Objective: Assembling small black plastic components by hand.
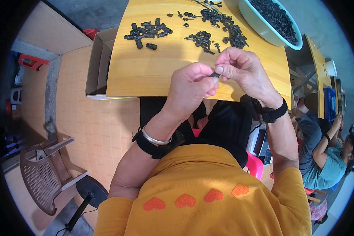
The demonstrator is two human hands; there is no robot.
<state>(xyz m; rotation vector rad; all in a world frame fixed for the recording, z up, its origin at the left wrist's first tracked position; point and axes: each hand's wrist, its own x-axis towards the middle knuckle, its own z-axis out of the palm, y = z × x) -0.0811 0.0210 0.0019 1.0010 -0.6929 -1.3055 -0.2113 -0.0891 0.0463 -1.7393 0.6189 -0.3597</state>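
Both my hands meet above the near edge of the yellow wooden table (pixel 145 74). My left hand (pixel 190 84) pinches a small black part (pixel 215 74) between thumb and finger. Thumb and forefinger of my right hand (pixel 242 70) close on the same spot from the other side, and the fingertips cover most of the part. Beyond my hands lie loose piles of small black pieces (pixel 202 39), some of them pin-shaped and some ring-like. To the left a group of black cylindrical pieces (pixel 149 30) is spread out, apart from the loose piles.
A pale green basin (pixel 299 44) full of black rings stands at the table's far right. A cardboard box (pixel 96 80) adjoins the table's left side. Lower left is a brown woven-back chair (pixel 39 179). At right another person (pixel 324 165) sits by a second table with a blue tray (pixel 329 103).
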